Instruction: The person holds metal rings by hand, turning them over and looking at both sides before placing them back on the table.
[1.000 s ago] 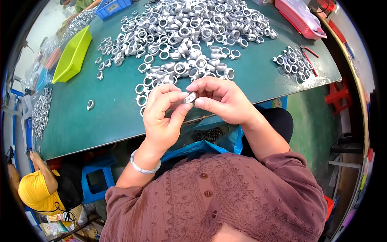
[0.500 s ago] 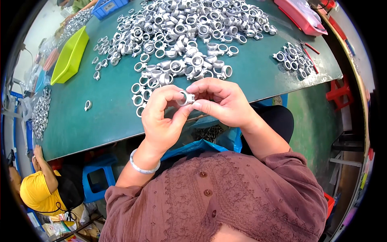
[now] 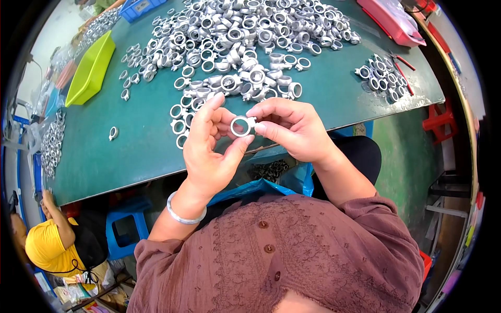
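Observation:
A small silver-grey metal ring with a lug on its right side is held up in front of me, above the table's near edge. My right hand pinches the lug end between thumb and index finger. My left hand is round the ring's other side: its thumb lies along the lower rim, other fingers bend close to the left rim, and the index finger is raised. Just beyond my hands lie similar rings, the near end of a large heap; some beside my left hand are partly hidden by it.
Red-handled pliers lie beside a smaller ring pile at right on the green table. One loose ring sits at left, near a lime-green tray. A pink bin stands far right. A person in yellow is at lower left.
The ring has turned so its round opening faces me more fully. My left index finger has lifted off it, and the left fingers have spread. My right hand keeps its pinch.

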Available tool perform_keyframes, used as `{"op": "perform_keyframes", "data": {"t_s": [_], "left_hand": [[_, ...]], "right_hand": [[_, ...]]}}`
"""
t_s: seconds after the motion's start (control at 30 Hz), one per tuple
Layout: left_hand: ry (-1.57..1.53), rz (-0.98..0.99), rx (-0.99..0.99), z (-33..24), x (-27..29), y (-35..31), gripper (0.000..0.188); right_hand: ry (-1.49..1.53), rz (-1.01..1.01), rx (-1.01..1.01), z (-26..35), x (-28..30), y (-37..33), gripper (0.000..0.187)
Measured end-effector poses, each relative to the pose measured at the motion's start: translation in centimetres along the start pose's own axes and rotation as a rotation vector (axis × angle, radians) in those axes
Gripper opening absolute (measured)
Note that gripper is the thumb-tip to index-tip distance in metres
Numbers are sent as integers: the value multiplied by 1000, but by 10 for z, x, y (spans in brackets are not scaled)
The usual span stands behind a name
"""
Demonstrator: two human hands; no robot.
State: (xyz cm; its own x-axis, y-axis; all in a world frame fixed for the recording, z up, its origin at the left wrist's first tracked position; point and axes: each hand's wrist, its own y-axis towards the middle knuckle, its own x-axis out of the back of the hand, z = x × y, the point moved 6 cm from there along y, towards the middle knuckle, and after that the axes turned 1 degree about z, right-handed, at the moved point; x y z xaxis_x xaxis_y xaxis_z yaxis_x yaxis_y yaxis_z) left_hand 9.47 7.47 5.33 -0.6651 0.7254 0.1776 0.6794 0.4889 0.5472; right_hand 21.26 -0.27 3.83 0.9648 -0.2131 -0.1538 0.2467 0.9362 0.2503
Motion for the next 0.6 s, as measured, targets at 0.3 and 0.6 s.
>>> {"op": "perform_keyframes", "data": {"t_s": [0.3,0.6], "left_hand": [[16,8,13,0,-3,1,61],[-268,159,398,14,-3,-8,37]], "right_hand": [[102,28,-31,-3,0,-2,19],[-47,27,104,4,2,-2,15]]}}
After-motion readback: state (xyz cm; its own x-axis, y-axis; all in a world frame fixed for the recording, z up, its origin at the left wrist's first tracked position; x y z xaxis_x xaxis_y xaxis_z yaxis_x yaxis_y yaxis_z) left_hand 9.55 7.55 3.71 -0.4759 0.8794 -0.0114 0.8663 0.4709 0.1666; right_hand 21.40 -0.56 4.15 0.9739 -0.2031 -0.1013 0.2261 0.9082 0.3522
